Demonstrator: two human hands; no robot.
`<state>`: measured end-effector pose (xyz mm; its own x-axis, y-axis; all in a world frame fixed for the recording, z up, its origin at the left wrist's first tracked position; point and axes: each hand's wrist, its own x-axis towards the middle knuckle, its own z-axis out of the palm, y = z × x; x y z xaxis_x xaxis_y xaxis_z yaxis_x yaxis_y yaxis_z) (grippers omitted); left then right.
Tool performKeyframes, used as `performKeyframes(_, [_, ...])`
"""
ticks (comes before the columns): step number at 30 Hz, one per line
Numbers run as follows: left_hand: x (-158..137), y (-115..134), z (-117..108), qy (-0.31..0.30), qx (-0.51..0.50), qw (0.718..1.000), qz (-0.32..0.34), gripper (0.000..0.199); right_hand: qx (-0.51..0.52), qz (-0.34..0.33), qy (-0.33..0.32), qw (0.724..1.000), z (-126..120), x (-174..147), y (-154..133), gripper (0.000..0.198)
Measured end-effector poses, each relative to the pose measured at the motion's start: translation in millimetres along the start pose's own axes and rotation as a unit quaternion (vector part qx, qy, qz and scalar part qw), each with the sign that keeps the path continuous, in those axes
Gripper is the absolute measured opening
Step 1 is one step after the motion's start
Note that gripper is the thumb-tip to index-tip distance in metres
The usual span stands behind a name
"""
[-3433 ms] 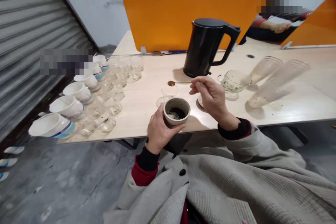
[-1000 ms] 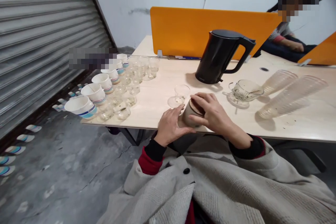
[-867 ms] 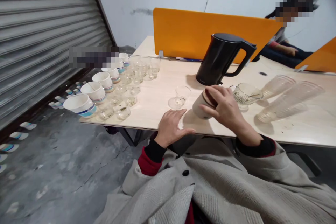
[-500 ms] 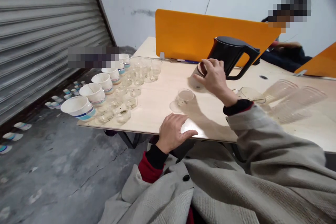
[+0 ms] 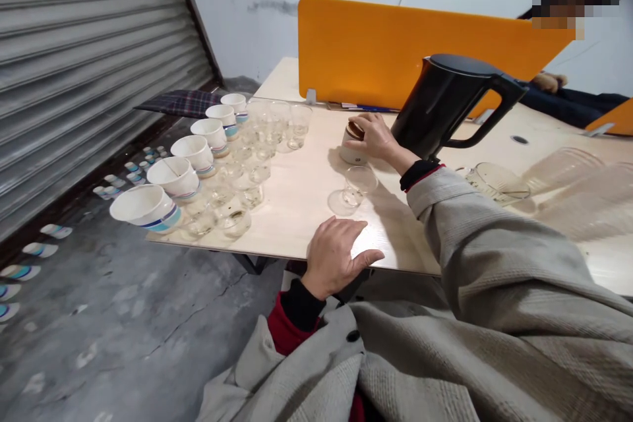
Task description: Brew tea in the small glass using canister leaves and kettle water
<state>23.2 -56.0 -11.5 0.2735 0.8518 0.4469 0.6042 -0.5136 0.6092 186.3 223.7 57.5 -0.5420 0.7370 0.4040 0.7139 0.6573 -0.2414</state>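
Observation:
My right hand (image 5: 376,138) reaches across the table and is closed round the upper part of a small white jar (image 5: 354,153) with a brown top. The fingers partly hide that top. Just right of this hand stands a black electric kettle (image 5: 440,105), its handle to the right. A small clear cup (image 5: 360,186) sits on the table nearer to me, between my hands. By the table's front edge my left hand (image 5: 336,254) lies open, thumb apart from the fingers, holding nothing.
Several white paper bowls (image 5: 145,208) line the table's left edge, beside many clear cups (image 5: 235,219). Right of my arm are a glass container (image 5: 502,181) and stacked clear cups (image 5: 583,201). An orange divider (image 5: 366,53) stands behind; a person (image 5: 568,89) is beyond it.
My right hand and the white jar have moved left, away from the kettle. My left hand stays by the front edge. The view has shifted slightly.

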Motion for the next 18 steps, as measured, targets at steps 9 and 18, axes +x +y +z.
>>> performKeyframes(9, [0.5,-4.9,-11.3,0.035,-0.128,0.988,-0.075,0.054,0.041,-0.019,-0.024,0.999,-10.3,-3.0,-5.8,0.084])
performKeyframes(18, [41.9,-30.4,-0.9,0.059,-0.285,0.934,-0.209,0.078,0.260,0.194,0.080,0.943,-33.1,-113.1,-48.9,0.071])
